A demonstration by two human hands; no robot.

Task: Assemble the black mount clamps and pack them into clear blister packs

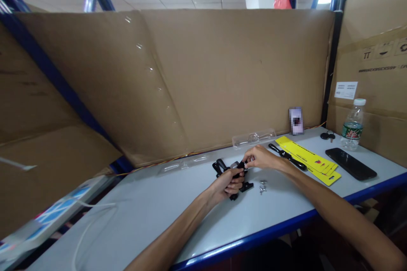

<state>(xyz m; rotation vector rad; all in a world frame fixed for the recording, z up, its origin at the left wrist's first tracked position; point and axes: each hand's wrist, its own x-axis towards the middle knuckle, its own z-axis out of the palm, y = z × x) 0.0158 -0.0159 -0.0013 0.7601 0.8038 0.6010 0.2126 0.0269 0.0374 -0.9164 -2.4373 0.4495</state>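
My left hand is closed around a small black part, its fingers curled over most of it. At the upper end of that part, my right hand has thumb and fingertips pinched together; what lies between them is too small to tell. Other black pieces with rounded ends lie just behind the left hand. A flat black piece rests on the table beside its knuckles. To the right are several small silver wing-shaped metal parts.
Yellow printed cards lie right, with a black double-ended tool on them. Beyond are a black phone, a water bottle, keys and an upright phone. Clear plastic shells lie along the cardboard wall. A power strip is left.
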